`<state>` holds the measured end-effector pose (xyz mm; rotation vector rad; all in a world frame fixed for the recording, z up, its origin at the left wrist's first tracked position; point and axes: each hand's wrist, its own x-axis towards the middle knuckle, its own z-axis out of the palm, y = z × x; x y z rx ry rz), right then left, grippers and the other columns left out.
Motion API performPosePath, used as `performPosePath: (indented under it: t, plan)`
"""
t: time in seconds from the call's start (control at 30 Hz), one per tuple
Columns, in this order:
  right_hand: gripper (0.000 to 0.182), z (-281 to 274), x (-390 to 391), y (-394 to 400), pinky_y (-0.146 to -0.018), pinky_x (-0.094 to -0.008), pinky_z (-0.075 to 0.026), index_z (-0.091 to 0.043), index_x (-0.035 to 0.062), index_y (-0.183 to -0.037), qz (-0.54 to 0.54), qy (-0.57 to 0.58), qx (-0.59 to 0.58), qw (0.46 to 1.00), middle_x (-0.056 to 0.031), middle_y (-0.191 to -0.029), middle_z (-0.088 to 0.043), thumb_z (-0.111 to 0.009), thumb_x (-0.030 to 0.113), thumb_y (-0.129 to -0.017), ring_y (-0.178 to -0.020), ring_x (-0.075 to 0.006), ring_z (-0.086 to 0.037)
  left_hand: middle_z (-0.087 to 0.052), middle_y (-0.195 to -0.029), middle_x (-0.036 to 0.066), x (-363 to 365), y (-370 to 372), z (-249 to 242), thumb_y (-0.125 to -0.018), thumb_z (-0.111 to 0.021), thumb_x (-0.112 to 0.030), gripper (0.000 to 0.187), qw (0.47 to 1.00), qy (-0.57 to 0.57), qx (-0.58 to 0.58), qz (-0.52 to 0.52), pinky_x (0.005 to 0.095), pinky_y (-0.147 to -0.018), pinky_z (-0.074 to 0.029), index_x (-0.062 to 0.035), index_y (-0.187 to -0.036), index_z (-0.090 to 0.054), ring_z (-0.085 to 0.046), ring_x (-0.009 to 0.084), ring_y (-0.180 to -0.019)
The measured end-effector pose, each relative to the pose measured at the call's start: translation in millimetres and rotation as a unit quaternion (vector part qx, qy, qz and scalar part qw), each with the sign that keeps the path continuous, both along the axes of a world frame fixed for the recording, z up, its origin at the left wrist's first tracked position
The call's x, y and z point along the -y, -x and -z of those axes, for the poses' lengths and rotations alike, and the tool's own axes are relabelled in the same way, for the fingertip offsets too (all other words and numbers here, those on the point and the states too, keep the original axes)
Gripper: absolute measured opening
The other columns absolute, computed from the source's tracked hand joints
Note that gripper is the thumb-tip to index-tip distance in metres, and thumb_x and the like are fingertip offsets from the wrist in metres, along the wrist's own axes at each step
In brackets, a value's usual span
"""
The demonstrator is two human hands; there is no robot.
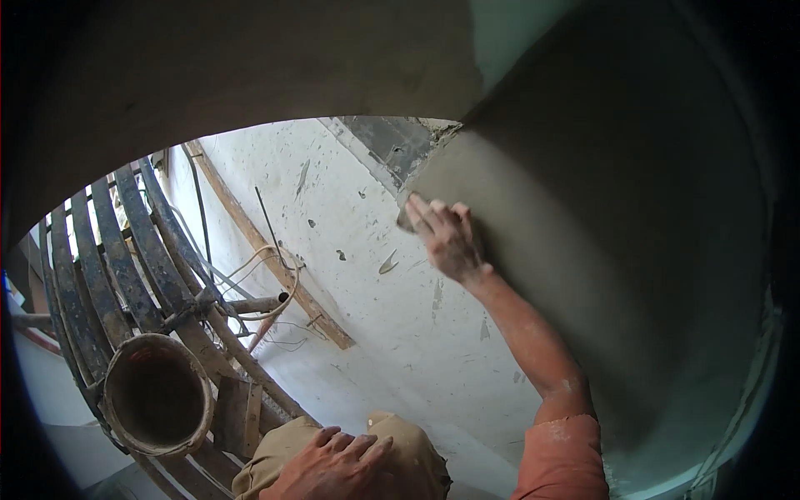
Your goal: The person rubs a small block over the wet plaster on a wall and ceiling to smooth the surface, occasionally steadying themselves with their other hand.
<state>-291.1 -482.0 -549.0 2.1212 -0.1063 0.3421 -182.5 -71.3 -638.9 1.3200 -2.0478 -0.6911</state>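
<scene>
My right hand point(454, 242) reaches up to the edge of a grey plastered surface point(533, 217). Its fingers press a small grey pad point(405, 220), possibly a sponge, against that edge; most of the pad is hidden under the fingers. Just beyond the fingertips, a pale strip point(362, 157) borders a dark grey patch point(400, 143). My left hand point(342, 462) lies on my knee in tan trousers point(408, 442), its fingers stretched out and holding nothing.
Left of me is a platform of dark metal slats point(100, 242), with a round bucket point(157, 396) on it. A wooden pole point(250, 233) and a looped cable point(287, 304) stand before the white, plaster-spattered wall point(333, 217). A dark curved surface point(250, 67) hangs overhead.
</scene>
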Motion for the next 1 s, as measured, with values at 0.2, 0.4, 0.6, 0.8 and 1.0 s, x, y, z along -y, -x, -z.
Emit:
performPosePath:
  t: [0.2,0.4,0.6,0.8,1.0]
  plan:
    - [0.05,-103,-13,4,-0.098,-0.048,-0.04,-0.061,0.0146,-0.142,-0.022,0.063,0.113,0.991,-0.0051,-0.139,-0.063,-0.065,0.022,-0.092,-0.117,-0.0246,-0.056,-0.059,-0.14,0.016,8,6,2,-0.098,-0.059,-0.028,0.053,1.0,0.003,0.004,0.009,0.0435,-0.108,-0.04,-0.0027,-0.144,-0.052,-0.056,0.0312,-0.123]
    - [0.044,-175,14,-19,-0.095,-0.0577,-0.041,-0.06,0.0223,-0.14,0.049,0.206,0.31,0.927,0.0004,-0.14,-0.061,-0.06,0.037,-0.099,-0.121,-0.0282,-0.054,-0.064,-0.137,0.011,9,0,-8,-0.103,-0.058,-0.039,0.052,0.999,-0.038,0.006,0.01,0.0436,-0.11,-0.042,-0.0065,-0.144,-0.054,-0.06,0.0279,-0.127]
    - [0.048,0,10,7,-0.096,-0.0413,-0.04,-0.061,0.0134,-0.14,0.015,0.069,0.041,0.997,-0.0008,-0.147,-0.057,-0.057,0.015,-0.093,-0.119,-0.0194,-0.053,-0.064,-0.137,0.01,4,1,-9,-0.102,-0.059,-0.038,0.052,0.999,-0.03,0.01,-0.008,0.0439,-0.11,-0.042,-0.0066,-0.143,-0.055,-0.061,0.0279,-0.125]
    - [0.052,28,-26,108,-0.094,-0.0395,-0.039,-0.059,0.0159,-0.144,0.068,0.04,0.046,0.996,0.0017,-0.153,-0.053,-0.062,0.016,-0.092,-0.119,-0.0163,-0.052,-0.065,-0.136,0.011,13,-11,-13,-0.101,-0.061,-0.04,0.053,1.0,-0.019,0.016,0.01,0.044,-0.111,-0.042,-0.0077,-0.142,-0.056,-0.061,0.0287,-0.126]
    - [0.052,-105,-44,203,-0.105,-0.0576,-0.035,-0.054,0.0133,-0.146,0.19,0.22,0.531,0.796,-0.0133,-0.147,-0.054,-0.06,0.036,-0.099,-0.127,-0.0426,-0.049,-0.067,-0.133,0.011,18,-8,-39,-0.099,-0.064,-0.041,0.054,0.999,-0.026,0.035,0.005,0.0432,-0.11,-0.043,-0.0086,-0.142,-0.057,-0.063,0.0292,-0.124]
